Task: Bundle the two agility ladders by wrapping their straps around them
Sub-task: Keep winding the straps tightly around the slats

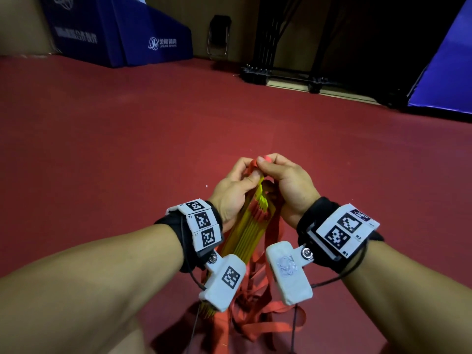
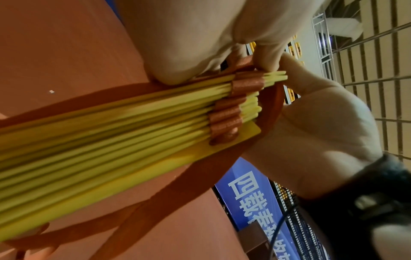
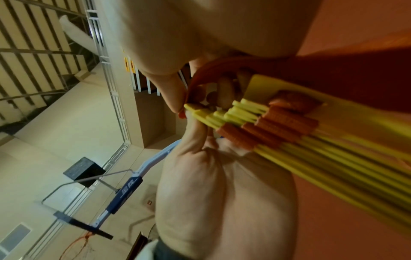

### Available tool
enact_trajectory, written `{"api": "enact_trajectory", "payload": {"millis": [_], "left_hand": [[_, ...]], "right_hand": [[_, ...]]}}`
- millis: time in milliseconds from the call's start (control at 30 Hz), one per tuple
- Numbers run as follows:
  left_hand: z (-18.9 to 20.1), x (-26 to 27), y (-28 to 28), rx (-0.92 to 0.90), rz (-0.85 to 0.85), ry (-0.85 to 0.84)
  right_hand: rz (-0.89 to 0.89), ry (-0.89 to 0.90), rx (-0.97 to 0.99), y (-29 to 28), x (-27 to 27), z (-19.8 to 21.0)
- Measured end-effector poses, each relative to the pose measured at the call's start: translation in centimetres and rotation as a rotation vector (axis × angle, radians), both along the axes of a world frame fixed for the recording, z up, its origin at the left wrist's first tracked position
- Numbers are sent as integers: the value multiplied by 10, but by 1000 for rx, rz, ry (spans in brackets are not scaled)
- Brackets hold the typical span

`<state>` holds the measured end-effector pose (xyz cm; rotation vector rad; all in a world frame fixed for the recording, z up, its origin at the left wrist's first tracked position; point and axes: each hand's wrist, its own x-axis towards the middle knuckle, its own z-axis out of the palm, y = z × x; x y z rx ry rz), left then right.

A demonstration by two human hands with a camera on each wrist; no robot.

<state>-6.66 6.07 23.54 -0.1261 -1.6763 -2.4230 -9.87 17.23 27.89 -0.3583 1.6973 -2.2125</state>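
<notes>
Both hands, left hand (image 1: 231,190) and right hand (image 1: 286,183), pinch the red strap (image 1: 252,164) at the yellow rung stack (image 1: 245,226); slack grip risks rungs fanning apart.

yellow ladder rungs (image 1: 249,223), orange-red straps (image 1: 274,312), dark red floor (image 1: 127,139), blue padding (image 1: 444,65)

Head view dim and warm, far wall nearly black, wide-angle bending at the edges, forearms stretched large. Left wrist view overexposed on skin, yellow rungs (image 2: 133,140) smeared toward the left edge, banner text sharp. Right wrist view soft close up, rungs motion-blurred at right, pale background wall evenly lit.
</notes>
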Motion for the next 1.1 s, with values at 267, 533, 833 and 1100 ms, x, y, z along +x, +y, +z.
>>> {"api": "enact_trajectory", "payload": {"millis": [267, 533, 833, 1100], "left_hand": [[2, -1, -3, -109, 73, -14], [4, 3, 0, 60, -20, -115], [-7, 5, -8, -606, 0, -126], [-7, 3, -7, -767, 96, -134]], "right_hand": [[-47, 196, 123, 1, 6, -2], [-125, 176, 146, -6, 4, -8], [-141, 110, 143, -8, 2, -13], [-172, 64, 165, -8, 2, -15]]}}
